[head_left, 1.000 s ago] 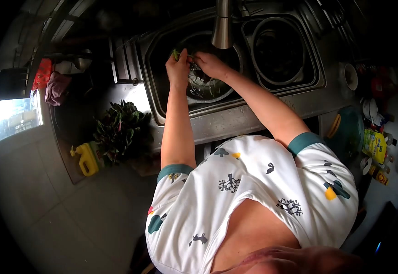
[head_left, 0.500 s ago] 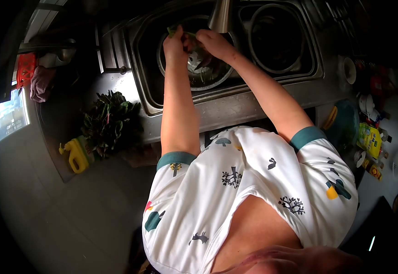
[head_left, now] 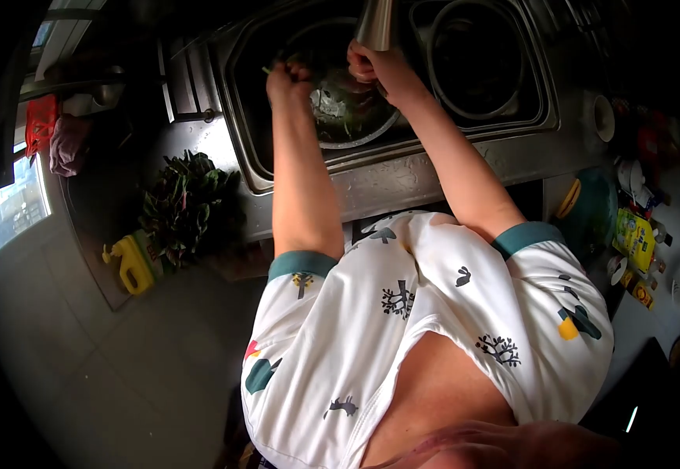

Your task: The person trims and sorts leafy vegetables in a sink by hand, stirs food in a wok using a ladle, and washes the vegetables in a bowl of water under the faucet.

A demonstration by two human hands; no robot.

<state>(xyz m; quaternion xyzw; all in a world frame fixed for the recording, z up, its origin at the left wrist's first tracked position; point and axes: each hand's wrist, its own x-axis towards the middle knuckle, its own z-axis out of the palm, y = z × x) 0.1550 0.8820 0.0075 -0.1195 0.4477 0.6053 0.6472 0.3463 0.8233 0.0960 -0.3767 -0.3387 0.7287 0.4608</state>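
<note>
My left hand (head_left: 288, 80) is closed over the left part of a metal basin (head_left: 349, 144) in the left sink bowl. A pale green bit of vegetable stem (head_left: 268, 70) pokes out at its left side. My right hand (head_left: 380, 70) is curled just below the faucet (head_left: 376, 27), over the right part of the basin. Its fingers are bent together, and whatever they hold is too dark and blurred to make out. Inside the basin, bits of green leaf (head_left: 349, 117) lie with a bright reflection beside them.
A bunch of dark leafy greens (head_left: 187, 207) lies on the counter left of the sink, with a yellow jug (head_left: 131, 266) beside it. A round basin (head_left: 476, 113) fills the right sink bowl. A white bowl (head_left: 603, 119) and several packets stand at the right.
My hands have moved apart: the left shifted left and slightly down, the right moved to below the faucet. The green stem formerly stretched between them no longer spans the gap.
</note>
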